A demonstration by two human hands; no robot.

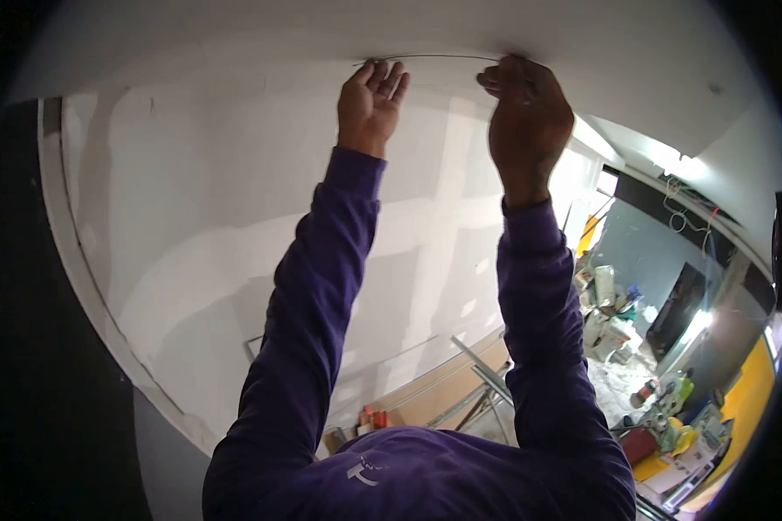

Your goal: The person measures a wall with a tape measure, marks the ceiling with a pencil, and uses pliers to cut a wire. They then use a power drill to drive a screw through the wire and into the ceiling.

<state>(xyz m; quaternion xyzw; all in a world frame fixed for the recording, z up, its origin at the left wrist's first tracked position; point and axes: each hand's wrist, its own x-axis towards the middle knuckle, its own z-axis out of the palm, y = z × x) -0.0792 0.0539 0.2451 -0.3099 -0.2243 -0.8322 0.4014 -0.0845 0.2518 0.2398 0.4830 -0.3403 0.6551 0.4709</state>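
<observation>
Fingers of the right hand [530, 122] closed on a thin dark wire [447, 56], left hand [369, 104] half-curled near its other end, grip unclear, both raised to the pale ceiling [261, 39]

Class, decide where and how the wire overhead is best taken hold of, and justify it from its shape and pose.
Best pinched between thumb and fingertips near both ends, coming from below. The wire is thin and slightly bowed, so one hold might let it swing. It runs close to the ceiling, which leaves little room above.
</observation>
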